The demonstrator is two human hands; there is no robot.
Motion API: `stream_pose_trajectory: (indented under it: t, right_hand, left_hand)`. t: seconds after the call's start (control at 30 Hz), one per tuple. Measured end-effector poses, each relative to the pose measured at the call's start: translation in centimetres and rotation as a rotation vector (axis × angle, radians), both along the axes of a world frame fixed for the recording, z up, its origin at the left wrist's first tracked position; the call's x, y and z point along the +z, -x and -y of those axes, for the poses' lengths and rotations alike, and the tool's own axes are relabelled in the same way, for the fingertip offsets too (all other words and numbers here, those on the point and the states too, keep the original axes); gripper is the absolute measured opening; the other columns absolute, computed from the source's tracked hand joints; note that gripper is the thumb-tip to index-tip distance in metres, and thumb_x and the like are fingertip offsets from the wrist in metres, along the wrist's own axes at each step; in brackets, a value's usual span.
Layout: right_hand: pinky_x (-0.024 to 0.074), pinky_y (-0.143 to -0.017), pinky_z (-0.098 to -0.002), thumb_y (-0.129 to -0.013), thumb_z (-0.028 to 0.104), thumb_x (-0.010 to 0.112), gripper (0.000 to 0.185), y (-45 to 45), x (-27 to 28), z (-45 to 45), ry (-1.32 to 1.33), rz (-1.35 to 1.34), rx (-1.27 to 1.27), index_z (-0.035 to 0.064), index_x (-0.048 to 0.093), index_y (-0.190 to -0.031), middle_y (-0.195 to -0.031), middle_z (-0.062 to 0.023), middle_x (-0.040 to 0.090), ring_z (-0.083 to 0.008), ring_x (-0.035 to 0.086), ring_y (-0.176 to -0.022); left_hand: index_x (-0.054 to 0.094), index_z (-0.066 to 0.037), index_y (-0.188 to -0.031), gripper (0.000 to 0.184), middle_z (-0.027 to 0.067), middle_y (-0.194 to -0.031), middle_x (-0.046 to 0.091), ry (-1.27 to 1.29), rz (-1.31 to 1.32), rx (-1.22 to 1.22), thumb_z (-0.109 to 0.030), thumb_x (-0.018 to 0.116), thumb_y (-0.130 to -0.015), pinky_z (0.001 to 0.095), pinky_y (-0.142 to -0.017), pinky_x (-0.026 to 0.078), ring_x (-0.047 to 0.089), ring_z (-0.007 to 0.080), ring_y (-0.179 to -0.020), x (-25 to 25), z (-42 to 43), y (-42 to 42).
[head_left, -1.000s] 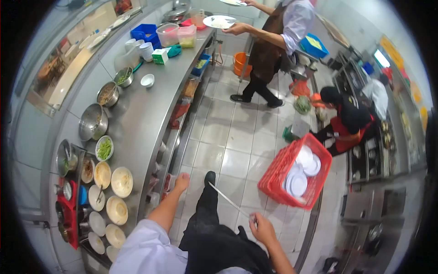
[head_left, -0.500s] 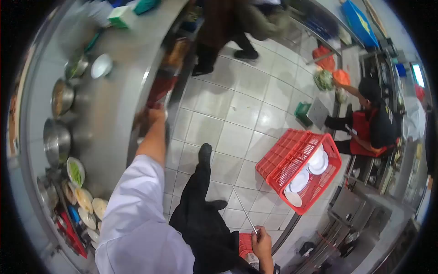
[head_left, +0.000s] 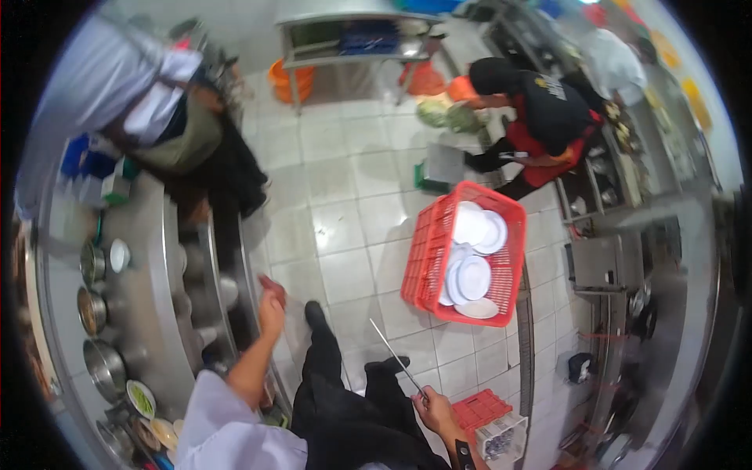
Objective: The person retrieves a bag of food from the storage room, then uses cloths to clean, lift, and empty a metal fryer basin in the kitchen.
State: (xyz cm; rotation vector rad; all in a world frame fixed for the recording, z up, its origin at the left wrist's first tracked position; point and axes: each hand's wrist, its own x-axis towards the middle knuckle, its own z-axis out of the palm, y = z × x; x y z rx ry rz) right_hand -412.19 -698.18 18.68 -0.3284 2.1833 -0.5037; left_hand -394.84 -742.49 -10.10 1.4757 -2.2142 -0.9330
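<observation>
My right hand [head_left: 431,409] is closed around one end of a long thin metal rod [head_left: 395,355]. The rod slants up and to the left over the floor, its exact kind unclear. My left hand [head_left: 272,294] reaches out beside the edge of the steel counter's lower shelf [head_left: 227,290], where white bowls stand. Its fingers look partly stretched, somewhat blurred, and I see nothing in them. Ahead on the right, a red plastic basket [head_left: 415,274] holds several white plates [head_left: 474,277]. A smaller red crate [head_left: 479,409] and a white basket [head_left: 501,440] stand beside my right hand.
Metal bowls [head_left: 104,368] and a dish of green vegetables [head_left: 141,399] line the counter [head_left: 141,313] on my left. One person [head_left: 168,117] stands at upper left. Another [head_left: 540,117] bends near leafy vegetables [head_left: 462,117] and a scale [head_left: 445,166] at upper right.
My view has swung left to right, showing more of the plate basket. My left hand has come away from a red item at the shelf. The rod stays in my right hand.
</observation>
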Motion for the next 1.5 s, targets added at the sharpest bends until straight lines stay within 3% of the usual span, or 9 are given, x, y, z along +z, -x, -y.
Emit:
stream_pose_trajectory:
  t: [0.23,0.33,0.53,0.67,0.9,1.23,1.37,1.43,1.5]
  right_hand:
    - [0.0515,-0.082,-0.044,-0.087,0.024,0.08,0.032,3.2,1.9,-15.7,0.417,-0.325,-0.216,0.0022,0.064,-0.104,-0.101,-0.0195,0.068,-0.0403,0.067,-0.096]
    - [0.0525,-0.094,-0.0376,-0.083,0.022,0.086,0.056,4.9,5.9,-22.2,0.608,-0.494,-0.32,0.0036,0.062,-0.131,-0.116,-0.0139,0.07,-0.0312,0.069,-0.11]
    - [0.0521,-0.086,-0.0301,-0.094,0.011,0.075,0.034,5.6,5.2,-36.4,0.735,-0.079,-0.627,0.0005,0.065,-0.126,-0.111,-0.0063,0.07,-0.0127,0.065,-0.102]
    - [0.051,-0.076,-0.0266,-0.095,0.009,0.07,0.016,6.9,4.6,-42.9,0.809,-0.311,-0.875,0.0002,0.069,-0.109,-0.094,-0.0008,0.068,-0.0087,0.062,-0.086]
    - [0.0496,-0.073,-0.0261,-0.097,0.011,0.068,0.009,14.5,4.6,-53.9,0.986,-0.426,-1.272,0.0038,0.064,-0.102,-0.089,0.0016,0.064,-0.0082,0.06,-0.081]
    - [0.0502,-0.073,-0.0296,-0.094,0.012,0.073,0.018,29.5,7.1,-66.6,0.908,-0.587,-1.136,0.0019,0.066,-0.108,-0.09,0.0,0.068,-0.0103,0.061,-0.077]
    - [0.0504,-0.074,-0.0302,-0.095,0.014,0.073,0.017,34.7,8.8,-68.7,0.748,-0.508,-1.107,-0.0001,0.069,-0.103,-0.089,-0.0053,0.07,-0.0113,0.062,-0.081]
    - [0.0455,-0.069,-0.0301,-0.093,0.012,0.073,0.014,38.2,10.4,-69.5,0.675,-0.689,-1.002,-0.001,0.069,-0.092,-0.081,-0.0066,0.064,-0.0129,0.057,-0.074]
    - [0.039,-0.062,-0.0277,-0.093,0.01,0.073,0.016,41.1,10.4,-71.0,0.595,-0.76,-0.902,-0.0029,0.065,-0.088,-0.078,-0.0036,0.055,-0.0099,0.05,-0.071]
  left_hand:
    - [0.068,0.002,-0.12,0.038,0.0109,-0.099,0.077,-0.995,-0.239,-0.781,-0.002,0.042,-0.094,0.0334,-0.082,0.058,0.071,0.02,-0.083,23.0,-29.9,15.0]
    - [0.066,0.0,-0.122,0.029,0.01,-0.086,0.074,-0.895,-0.129,-1.256,-0.008,0.048,-0.1,0.0332,-0.075,0.057,0.069,0.0169,-0.074,28.5,-40.9,20.0]
    - [0.066,-0.005,-0.11,0.018,0.0089,-0.081,0.069,-0.695,-0.053,-1.824,-0.02,0.064,-0.101,0.0352,-0.066,0.052,0.068,0.0199,-0.07,38.5,-55.8,28.8]
    - [0.065,-0.005,-0.11,0.047,0.0095,-0.089,0.067,-0.51,-0.059,-1.937,-0.039,0.084,-0.085,0.0383,-0.068,0.051,0.065,0.0245,-0.073,39.5,-62.0,34.0]
    - [0.07,-0.002,-0.097,0.035,0.0134,-0.093,0.072,-0.523,0.172,-2.036,-0.033,0.083,-0.087,0.0359,-0.079,0.053,0.069,0.0242,-0.085,37.2,-71.9,45.3]
    - [0.045,-0.016,-0.14,0.04,0.013,-0.146,0.056,-1.937,-0.102,-1.423,-0.033,0.059,-0.107,0.0427,-0.115,0.037,0.057,0.0235,-0.13,32.5,-88.2,63.1]
    - [0.026,-0.008,-0.158,0.08,0.0152,-0.154,0.046,-1.253,0.037,-1.9,-0.038,0.071,-0.099,0.0429,-0.117,0.034,0.055,0.0286,-0.131,33.3,-94.5,64.4]
    - [0.039,-0.007,-0.153,0.077,0.015,-0.147,0.05,-0.785,-0.49,-2.261,-0.036,0.078,-0.093,0.041,-0.111,0.041,0.058,0.0278,-0.124,33.3,-97.0,66.8]
    - [0.063,-0.008,-0.123,0.045,0.0136,-0.122,0.063,-0.879,-0.432,-2.071,-0.032,0.081,-0.09,0.0427,-0.103,0.045,0.061,0.0302,-0.116,34.8,-98.3,68.9]
